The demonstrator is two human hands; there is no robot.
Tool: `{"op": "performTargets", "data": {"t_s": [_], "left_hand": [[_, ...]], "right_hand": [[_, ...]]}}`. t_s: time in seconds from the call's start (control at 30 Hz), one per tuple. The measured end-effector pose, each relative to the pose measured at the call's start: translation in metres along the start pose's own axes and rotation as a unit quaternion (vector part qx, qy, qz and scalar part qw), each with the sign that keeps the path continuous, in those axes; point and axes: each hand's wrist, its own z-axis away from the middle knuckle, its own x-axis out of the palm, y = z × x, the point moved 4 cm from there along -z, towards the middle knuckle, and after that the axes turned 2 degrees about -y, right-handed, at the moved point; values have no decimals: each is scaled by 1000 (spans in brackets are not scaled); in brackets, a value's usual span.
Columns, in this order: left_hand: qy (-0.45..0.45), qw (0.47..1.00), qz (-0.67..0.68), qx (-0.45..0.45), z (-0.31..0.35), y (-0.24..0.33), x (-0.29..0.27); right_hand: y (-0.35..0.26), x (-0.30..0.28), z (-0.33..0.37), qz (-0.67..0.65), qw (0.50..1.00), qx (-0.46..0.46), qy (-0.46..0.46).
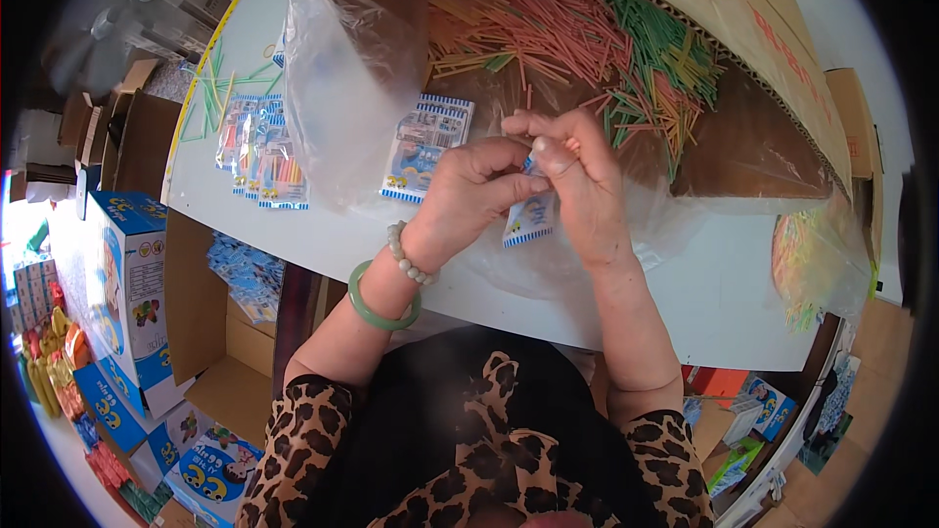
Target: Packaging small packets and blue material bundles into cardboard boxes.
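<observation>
Close together over the table's middle, both my hands work on one small blue-and-white packet (529, 221). My left hand (476, 188), with a green bangle and a beaded bracelet at the wrist, pinches its upper left part. The fingers of my right hand (585, 176) are closed at the packet's top, where a bit of orange-pink shows between them. What exactly the right fingertips grip is partly hidden. Just left of my left hand lies a flat blue-and-white packet (423, 152). Beyond the hands, a large cardboard box (753, 152) on its side holds a heap of thin coloured sticks (548, 15).
Several filled packets (262, 156) overlap at the left of the white table (714, 303), near loose green sticks (208, 98). Clear plastic sheeting (342, 127) hangs from the box. Below left stands an open carton (220, 372) with packets. A bag of sticks (807, 264) sits at right.
</observation>
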Motion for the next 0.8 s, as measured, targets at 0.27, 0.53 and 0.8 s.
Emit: {"op": "performTargets", "data": {"t_s": [0.27, 0.53, 0.8], "left_hand": [[0, 989, -10, 149, 3, 20, -13], [0, 991, 13, 133, 24, 34, -20], [54, 985, -64, 152, 52, 36, -26]], "right_hand": [[-17, -15, 3, -8, 1000, 11, -20], [-22, -2, 15, 196, 980, -5, -33], [-13, 21, 27, 37, 994, 102, -14]]}}
